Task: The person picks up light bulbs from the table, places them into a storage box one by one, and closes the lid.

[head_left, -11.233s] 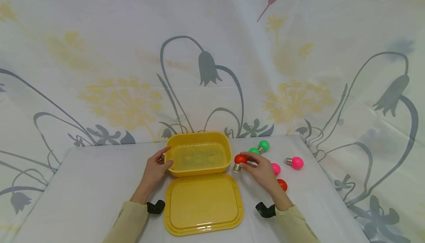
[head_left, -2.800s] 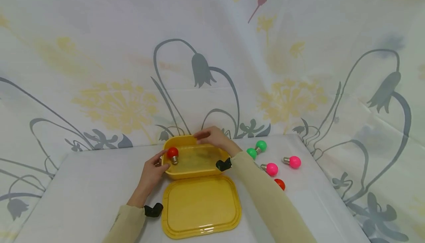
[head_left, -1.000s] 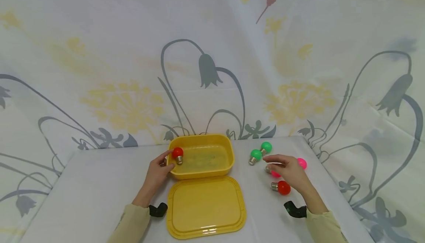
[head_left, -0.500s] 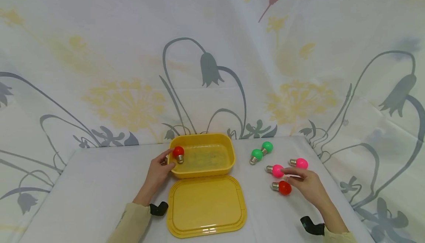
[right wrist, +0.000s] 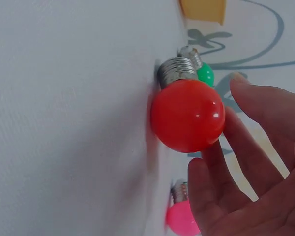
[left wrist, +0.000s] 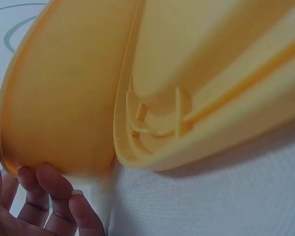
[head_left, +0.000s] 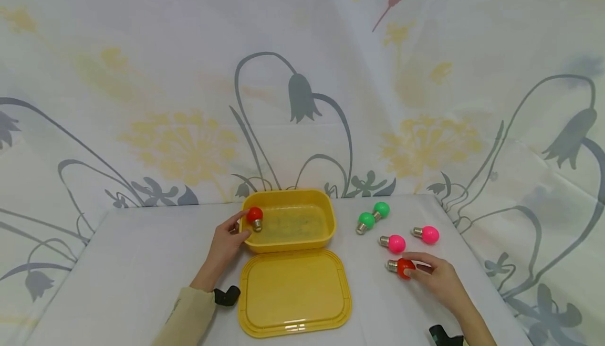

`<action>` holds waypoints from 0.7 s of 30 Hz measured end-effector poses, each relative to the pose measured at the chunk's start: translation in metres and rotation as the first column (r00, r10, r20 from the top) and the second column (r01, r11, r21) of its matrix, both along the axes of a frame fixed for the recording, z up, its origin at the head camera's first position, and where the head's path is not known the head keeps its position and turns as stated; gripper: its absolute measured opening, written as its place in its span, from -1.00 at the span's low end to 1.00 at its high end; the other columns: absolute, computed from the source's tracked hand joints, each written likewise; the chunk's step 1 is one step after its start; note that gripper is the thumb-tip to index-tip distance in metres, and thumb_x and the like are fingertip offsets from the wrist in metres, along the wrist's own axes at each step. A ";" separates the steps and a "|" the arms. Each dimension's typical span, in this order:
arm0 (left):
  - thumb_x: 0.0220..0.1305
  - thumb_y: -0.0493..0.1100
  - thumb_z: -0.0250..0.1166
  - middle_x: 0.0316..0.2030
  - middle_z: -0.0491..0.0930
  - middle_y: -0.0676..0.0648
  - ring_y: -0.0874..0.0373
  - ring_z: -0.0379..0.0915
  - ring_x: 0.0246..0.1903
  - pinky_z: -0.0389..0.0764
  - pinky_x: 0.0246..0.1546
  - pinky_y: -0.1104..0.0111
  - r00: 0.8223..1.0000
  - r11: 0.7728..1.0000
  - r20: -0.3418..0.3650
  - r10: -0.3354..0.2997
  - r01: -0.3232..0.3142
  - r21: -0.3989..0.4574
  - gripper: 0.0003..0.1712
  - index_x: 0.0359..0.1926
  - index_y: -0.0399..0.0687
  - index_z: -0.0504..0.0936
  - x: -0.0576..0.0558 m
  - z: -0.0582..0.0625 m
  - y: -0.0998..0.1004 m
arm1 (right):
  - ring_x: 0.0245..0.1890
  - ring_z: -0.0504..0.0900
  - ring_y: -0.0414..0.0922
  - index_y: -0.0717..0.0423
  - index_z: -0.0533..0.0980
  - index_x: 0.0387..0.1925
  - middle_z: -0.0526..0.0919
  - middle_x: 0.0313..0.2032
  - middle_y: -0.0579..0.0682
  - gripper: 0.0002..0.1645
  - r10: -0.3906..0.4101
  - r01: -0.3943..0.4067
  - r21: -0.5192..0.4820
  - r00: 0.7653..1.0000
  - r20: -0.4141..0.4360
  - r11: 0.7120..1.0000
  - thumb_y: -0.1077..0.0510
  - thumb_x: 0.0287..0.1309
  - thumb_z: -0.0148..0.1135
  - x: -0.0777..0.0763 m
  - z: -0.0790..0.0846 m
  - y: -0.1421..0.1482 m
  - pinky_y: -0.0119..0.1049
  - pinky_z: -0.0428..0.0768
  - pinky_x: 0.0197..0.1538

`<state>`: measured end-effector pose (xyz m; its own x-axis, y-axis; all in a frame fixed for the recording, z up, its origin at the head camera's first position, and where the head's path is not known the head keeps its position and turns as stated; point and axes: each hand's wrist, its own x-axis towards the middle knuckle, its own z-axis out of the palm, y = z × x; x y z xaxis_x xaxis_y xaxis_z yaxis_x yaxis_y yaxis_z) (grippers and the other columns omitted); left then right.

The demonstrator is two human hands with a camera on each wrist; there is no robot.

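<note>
Nearer to the person than half a second earlier, the right hand (head_left: pixel 439 279) had left the closer pink bulb (head_left: pixel 396 244) and come to the loose red bulb (right wrist: pixel 187 115); closest of all, the yellow lid (head_left: pixel 295 293) lay flat on the white table (head_left: pixel 142 272), just in front of the yellow box (head_left: pixel 290 246); right of the lid, the loose red bulb lay on its side on the table, metal base pointing left; the right hand's fingers were loosely spread around it, the thumb apart from it in the right wrist view, though I could not tell whether the fingers touched it; beyond lay the closer pink bulb and, farther right, the second pink bulb (head_left: pixel 430 235); the left hand (head_left: pixel 226 241) gripped the left end of the yellow box, where the boxed red bulb (head_left: pixel 254 215) rested inside, base toward the person; to the box's right lay the nearer green bulb (head_left: pixel 366 220) and the farther green bulb (head_left: pixel 381 209), close together; behind everything rose the flowered cloth (head_left: pixel 189 83).
</note>
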<state>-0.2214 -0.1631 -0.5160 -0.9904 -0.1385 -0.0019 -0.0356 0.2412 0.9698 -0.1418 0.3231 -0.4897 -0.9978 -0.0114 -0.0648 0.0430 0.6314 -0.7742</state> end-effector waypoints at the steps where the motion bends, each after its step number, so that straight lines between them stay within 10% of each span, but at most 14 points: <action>1: 0.14 -0.39 0.30 -0.35 0.30 -0.11 0.12 0.22 -0.46 0.27 -0.55 0.45 1.000 1.000 0.002 0.001 -0.001 0.001 -0.40 0.26 -0.12 0.57 0.000 0.000 0.000 | 0.10 0.55 0.16 0.14 0.64 0.07 0.66 0.03 0.11 -0.60 0.002 -0.002 0.001 1.000 -0.001 1.000 0.26 0.16 0.35 0.000 -0.002 0.000 -0.20 0.61 0.02; 21: 0.15 -0.37 0.30 -0.31 0.30 -0.14 0.09 0.24 -0.42 0.29 -0.53 0.45 1.000 1.000 0.010 -0.017 0.017 0.011 -0.40 0.27 -0.16 0.56 0.001 0.003 -0.002 | 0.07 0.53 0.15 0.18 0.66 0.00 0.64 0.03 0.14 -0.61 0.010 -0.014 0.059 0.997 0.073 0.998 0.31 0.07 0.40 -0.004 -0.004 -0.005 -0.05 0.61 0.02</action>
